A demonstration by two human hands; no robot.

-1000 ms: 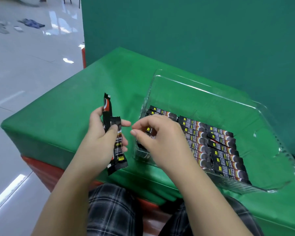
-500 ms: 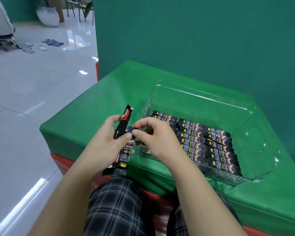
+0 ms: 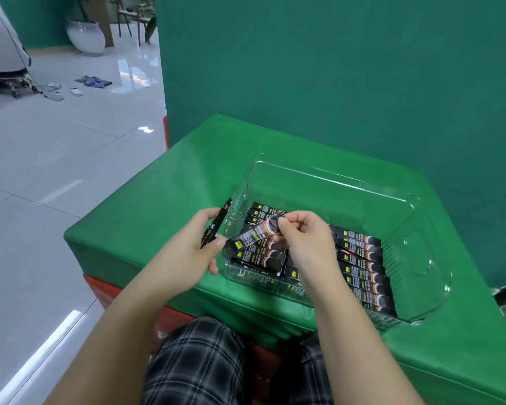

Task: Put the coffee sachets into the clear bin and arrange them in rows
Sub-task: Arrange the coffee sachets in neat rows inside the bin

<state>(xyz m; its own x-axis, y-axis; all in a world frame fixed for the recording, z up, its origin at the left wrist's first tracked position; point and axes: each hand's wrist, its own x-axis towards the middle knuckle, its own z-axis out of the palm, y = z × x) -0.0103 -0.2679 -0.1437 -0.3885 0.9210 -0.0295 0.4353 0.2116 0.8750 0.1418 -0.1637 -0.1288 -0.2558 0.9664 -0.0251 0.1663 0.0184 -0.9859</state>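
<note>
Left hand [image 3: 187,249]: curled round one dark sachet [image 3: 216,225], just outside the bin's near-left corner.
Right hand [image 3: 301,241]: pinching the top end of a tilted coffee sachet [image 3: 253,236], beside the left thumb.
Clear bin [image 3: 415,255]: under the right hand, on the green worktop [image 3: 170,206].
Sachet rows [image 3: 362,267]: flat inside, right of the right wrist.

No readable wording anywhere. Sachets [image 3: 360,252] in the bin [image 3: 333,176]: black, with small yellow tags and pale lettering along each strip, too blurred to make out; same on the sachet [image 3: 254,236] pinched by the right hand [image 3: 301,241]. On the sachet [image 3: 216,225] in the left hand [image 3: 193,247], a red-and-white mark near the top end, not legible; pale characters on the red base under the counter [image 3: 164,223], cut off and unreadable.
</note>
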